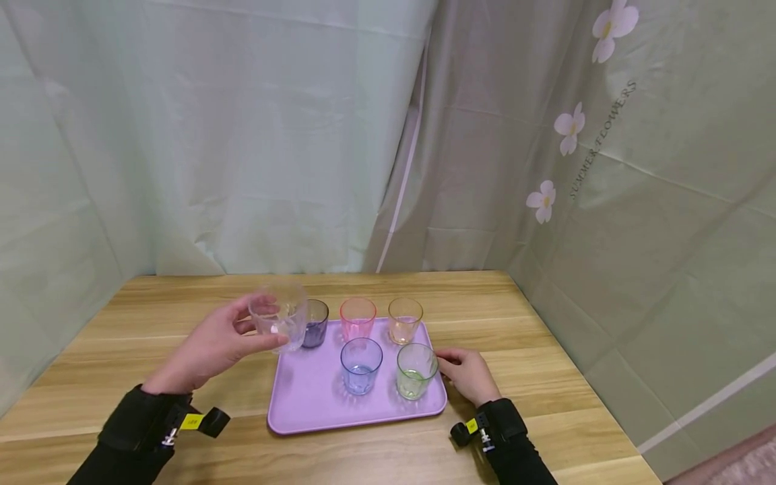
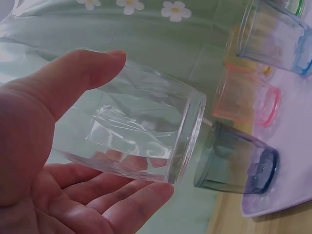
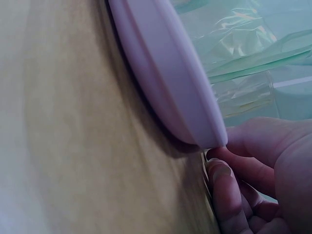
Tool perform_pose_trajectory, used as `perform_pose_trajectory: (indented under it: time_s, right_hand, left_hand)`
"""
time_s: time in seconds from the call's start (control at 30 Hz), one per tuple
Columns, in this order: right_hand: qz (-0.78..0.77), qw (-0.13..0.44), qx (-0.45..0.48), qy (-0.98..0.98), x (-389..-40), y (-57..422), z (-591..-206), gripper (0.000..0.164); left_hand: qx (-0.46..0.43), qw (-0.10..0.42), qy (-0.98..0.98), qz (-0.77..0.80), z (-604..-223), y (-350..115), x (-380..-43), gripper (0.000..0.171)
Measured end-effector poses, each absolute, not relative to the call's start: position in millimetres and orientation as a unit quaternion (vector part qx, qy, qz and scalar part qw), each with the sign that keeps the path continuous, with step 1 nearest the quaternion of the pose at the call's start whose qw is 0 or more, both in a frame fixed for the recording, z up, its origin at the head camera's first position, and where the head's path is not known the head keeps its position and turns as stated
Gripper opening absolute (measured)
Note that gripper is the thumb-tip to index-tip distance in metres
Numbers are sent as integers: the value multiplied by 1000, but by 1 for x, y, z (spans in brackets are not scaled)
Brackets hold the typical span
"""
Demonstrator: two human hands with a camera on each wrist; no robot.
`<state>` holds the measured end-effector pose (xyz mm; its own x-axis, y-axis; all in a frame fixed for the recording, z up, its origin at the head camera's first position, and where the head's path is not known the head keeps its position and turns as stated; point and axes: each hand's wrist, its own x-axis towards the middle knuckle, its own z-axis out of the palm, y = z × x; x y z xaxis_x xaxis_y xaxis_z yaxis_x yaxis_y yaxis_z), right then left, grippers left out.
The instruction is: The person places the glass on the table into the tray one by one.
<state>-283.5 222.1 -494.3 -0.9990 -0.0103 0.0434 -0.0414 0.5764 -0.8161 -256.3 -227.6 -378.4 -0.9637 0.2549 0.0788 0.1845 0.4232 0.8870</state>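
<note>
My left hand (image 1: 221, 340) holds a clear glass (image 1: 287, 323) in the air over the tray's far left corner, thumb on one side and fingers on the other. Beyond it a dark grey glass (image 1: 315, 325) stands upright on the lilac tray (image 1: 309, 397). Along the same back row are a pink glass (image 1: 358, 322) and an amber glass (image 1: 405, 322). In front of these stand a blue glass (image 1: 361, 367) and a green glass (image 1: 415, 372). At the tray's right edge, my right hand (image 1: 469, 376) pinches the rim between thumb and curled fingers, beside the green glass.
The tray lies on a wooden table (image 1: 515, 417). Pale green curtains (image 1: 273, 135) hang behind the table and along its sides, with printed flowers at the right. Each wrist wears a black band with a small camera.
</note>
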Motion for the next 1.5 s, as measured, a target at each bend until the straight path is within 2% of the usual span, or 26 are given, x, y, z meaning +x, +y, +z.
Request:
perform_pose_trajectory:
  time_s: [0.23, 0.63, 0.87, 1.13, 1.5]
  right_hand:
    - [461, 20, 13, -887, -283, 221, -494, 20]
    - [461, 13, 13, -887, -281, 221, -492, 22]
    - [461, 15, 14, -887, -282, 221, -493, 22]
    - [458, 16, 13, -889, -283, 221, -492, 22]
    - [458, 12, 11, -889, -282, 221, -492, 22]
  left_hand:
    - [132, 40, 831, 540, -387, -221, -255, 87]
    - [129, 47, 809, 572, -405, -208, -254, 80]
    - [126, 54, 807, 574, -412, -201, -253, 92]
    - [115, 73, 808, 573, -418, -194, -249, 92]
    - [103, 72, 829, 545, -433, -189, -243, 86]
